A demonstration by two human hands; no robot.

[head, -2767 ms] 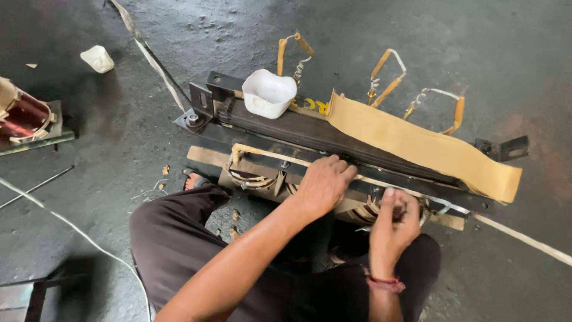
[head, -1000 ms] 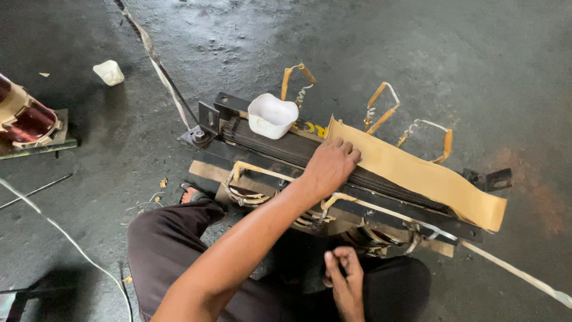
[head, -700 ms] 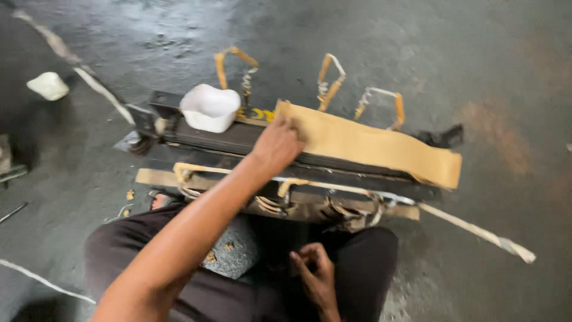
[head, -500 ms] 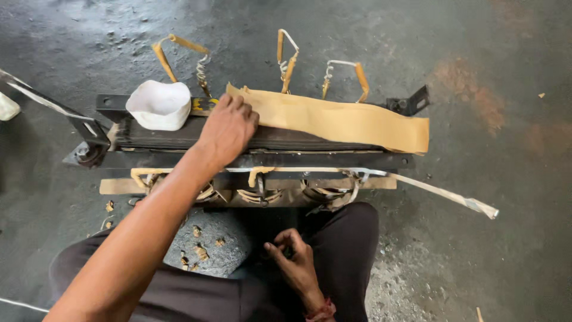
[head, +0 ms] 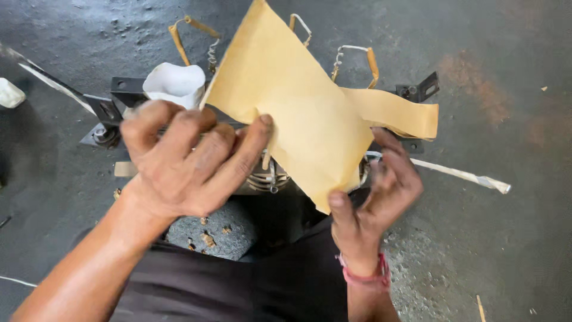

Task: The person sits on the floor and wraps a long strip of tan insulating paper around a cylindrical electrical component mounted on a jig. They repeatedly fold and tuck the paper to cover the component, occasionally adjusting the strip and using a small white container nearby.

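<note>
**Both hands on the tan sheet**

Nearest me, my right hand (head: 372, 200) pinched the lower corner of the tan paper sheet (head: 301, 119), thumb in front, fingers curled behind. My left hand (head: 187, 158) gripped the sheet's left edge w/ fingers half closed, thumb tip on the paper. Sheet was lifted, tilted, over the dark metal frame (head: 122, 101) on the floor; its far end drooped to the right. Behind it: a white cup (head: 173, 83) on the frame, wire loops (head: 357, 59) beyond.
</note>
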